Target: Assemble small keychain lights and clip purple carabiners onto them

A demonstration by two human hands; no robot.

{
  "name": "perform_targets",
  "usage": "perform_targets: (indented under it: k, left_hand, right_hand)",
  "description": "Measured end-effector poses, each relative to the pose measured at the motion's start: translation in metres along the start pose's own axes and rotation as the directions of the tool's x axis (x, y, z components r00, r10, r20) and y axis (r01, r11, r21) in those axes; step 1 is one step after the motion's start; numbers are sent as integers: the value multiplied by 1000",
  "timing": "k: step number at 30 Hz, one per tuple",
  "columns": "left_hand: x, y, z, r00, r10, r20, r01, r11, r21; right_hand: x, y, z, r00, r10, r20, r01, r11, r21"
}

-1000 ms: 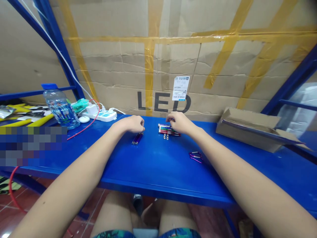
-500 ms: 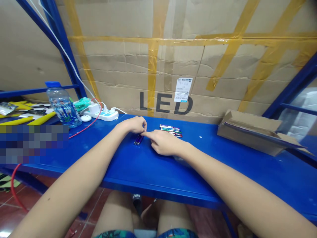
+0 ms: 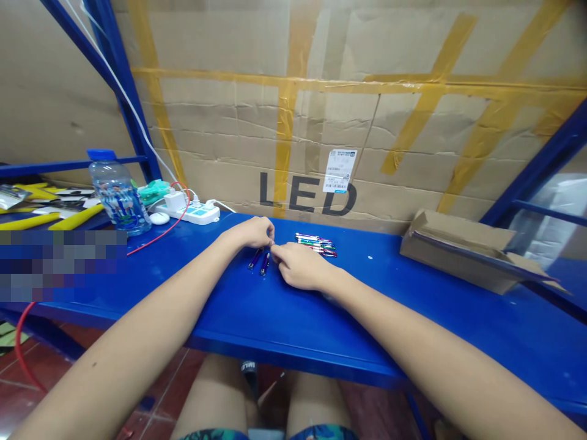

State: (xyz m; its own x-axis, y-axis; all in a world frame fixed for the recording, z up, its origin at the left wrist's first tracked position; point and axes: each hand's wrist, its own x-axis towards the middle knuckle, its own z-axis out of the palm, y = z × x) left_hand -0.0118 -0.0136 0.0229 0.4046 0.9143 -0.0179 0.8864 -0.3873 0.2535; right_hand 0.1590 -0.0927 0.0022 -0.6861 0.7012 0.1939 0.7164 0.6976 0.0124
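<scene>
Left hand (image 3: 253, 232) and right hand (image 3: 298, 269) are both curled narrow, their fingertips meeting above two slim, glossy purple cylinders (image 3: 265, 264) lying on the smooth blue desk (image 3: 293, 318).

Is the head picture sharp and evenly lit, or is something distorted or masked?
Head view: soft, even light, only faint shadows on the blue table under the left hand and right hand; the wide lens stretches the forearms toward the corners; a pixelated block masks part of the left side; the pale plastic at the far right looks washed out.
</scene>
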Motion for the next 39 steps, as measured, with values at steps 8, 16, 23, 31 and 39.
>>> perform_targets:
  k: [8, 16, 23, 31, 39]
  left_hand:
    - [2, 0, 1, 999, 15, 36, -12, 997, -79]
    - [0, 4, 0, 985, 155, 79, -146, 983, -109]
    - [-13, 30, 0, 892, 381, 243, -324, 914, -244]
    - [-12, 49, 19, 890, 455, -43, -453, 866, -210]
    - [-15, 53, 22, 806, 591, -38, -586, 804, 100]
  right_hand:
    - [-4, -6, -4, 999, -52, 18, 51, 998, 25]
    - [-19, -6, -29, 986, 6, 165, -24, 994, 107]
    - [-61, 68, -36, 938, 324, -119, -234, 851, 470]
    - [-65, 85, -30, 922, 349, -171, -261, 882, 392]
    - [-65, 80, -25, 943, 303, -140, -234, 898, 372]
